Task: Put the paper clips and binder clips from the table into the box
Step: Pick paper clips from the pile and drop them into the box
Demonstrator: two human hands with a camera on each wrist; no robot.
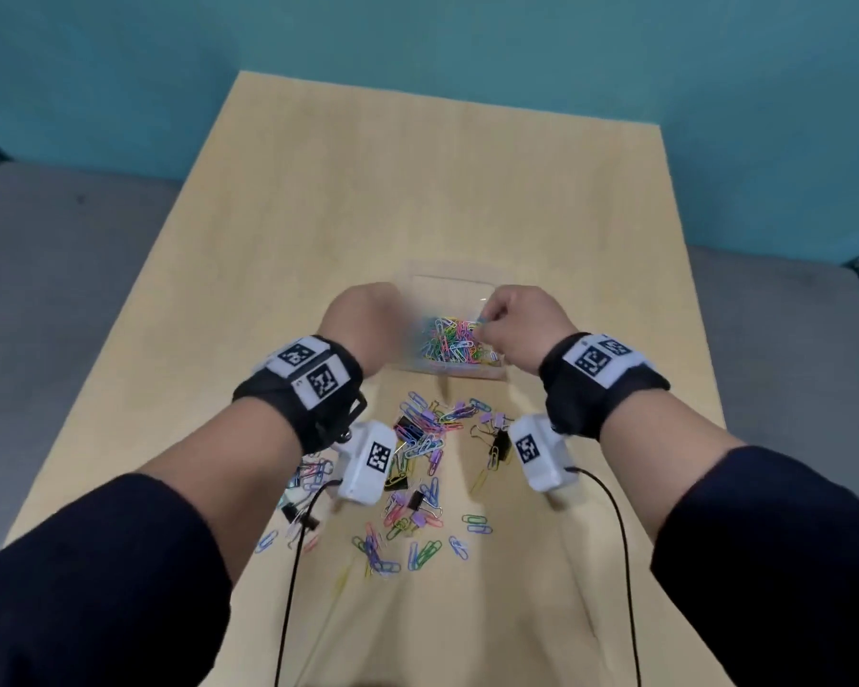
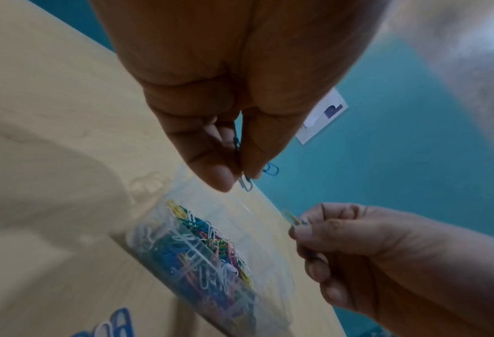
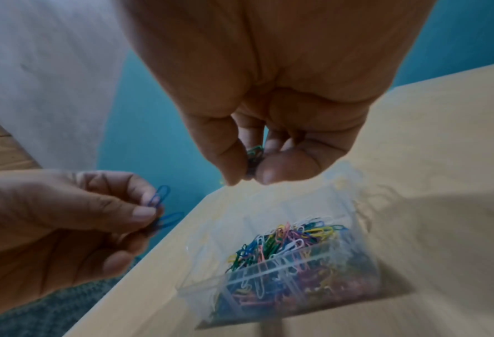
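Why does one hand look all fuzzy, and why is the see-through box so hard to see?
In the head view the left hand is smeared with motion blur, while the right hand looks sharper. The clear box nearly vanishes against the table; mostly its paper clips show. In both wrist views the box and clips look soft and blurred, and the wide lens bulges the near hand.

Multicoloured paper clips (image 1: pixel 450 339); pale wood table (image 1: pixel 417 190); teal wall (image 1: pixel 417 32).
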